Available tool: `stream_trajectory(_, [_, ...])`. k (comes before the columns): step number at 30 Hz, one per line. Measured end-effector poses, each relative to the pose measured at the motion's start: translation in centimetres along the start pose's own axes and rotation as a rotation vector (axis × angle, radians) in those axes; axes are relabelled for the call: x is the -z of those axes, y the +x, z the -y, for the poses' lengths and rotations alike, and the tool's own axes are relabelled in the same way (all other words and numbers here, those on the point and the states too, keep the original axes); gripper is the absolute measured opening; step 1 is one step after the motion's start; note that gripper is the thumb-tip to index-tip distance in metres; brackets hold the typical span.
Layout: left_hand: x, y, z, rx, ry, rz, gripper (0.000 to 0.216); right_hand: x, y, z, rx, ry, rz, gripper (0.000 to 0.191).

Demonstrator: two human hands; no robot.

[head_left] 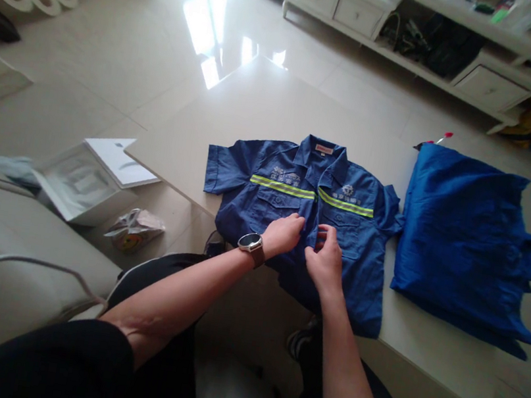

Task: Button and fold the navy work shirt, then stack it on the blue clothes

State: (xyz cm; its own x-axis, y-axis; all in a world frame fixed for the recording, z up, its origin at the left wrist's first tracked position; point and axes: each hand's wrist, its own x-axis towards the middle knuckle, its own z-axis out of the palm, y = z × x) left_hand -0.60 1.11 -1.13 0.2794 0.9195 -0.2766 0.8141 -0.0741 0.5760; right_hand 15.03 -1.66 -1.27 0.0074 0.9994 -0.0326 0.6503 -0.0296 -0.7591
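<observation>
A dark blue short-sleeved work shirt with a yellow reflective stripe across the chest lies front-up on a low beige table, collar away from me. My left hand, with a watch on its wrist, pinches the shirt's front placket at mid-height. My right hand is right beside it, fingers curled on the same placket edge. Both hands meet at the shirt's centre line. The shirt's lower hem hangs over the table's near edge.
A brighter blue garment lies bunched on the table to the right. An open white box and a crumpled bag sit on the floor at the left. A white TV cabinet stands at the back. A sofa edge is at my left.
</observation>
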Motion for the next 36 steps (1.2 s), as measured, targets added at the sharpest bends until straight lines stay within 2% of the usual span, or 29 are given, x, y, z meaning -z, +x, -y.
stream_trajectory(5, [0.1, 0.6, -0.2, -0.016, -0.141, -0.072, 0.019, 0.6, -0.1, 0.6, 0.052, 0.052, -0.034, 0.047])
stream_trajectory(13, [0.7, 0.6, -1.3, -0.079, -0.28, -0.188, 0.02, 1.0, 0.0, 0.7, 0.011, 0.158, -0.066, 0.047])
stream_trajectory(23, [1.7, -0.8, -1.8, -0.081, -0.235, -0.15, 0.019, 0.7, 0.2, 0.7, -0.004, 0.176, -0.085, 0.045])
stream_trajectory(30, [1.6, -0.2, -1.8, -0.052, -0.345, -0.147, 0.021, 1.1, 0.3, 0.8, -0.009, 0.198, -0.077, 0.031])
stream_trajectory(36, [1.6, 0.1, -2.4, -0.036, -0.554, -0.06, 0.013, 1.5, 0.8, 1.0, 0.047, 0.119, -0.176, 0.024])
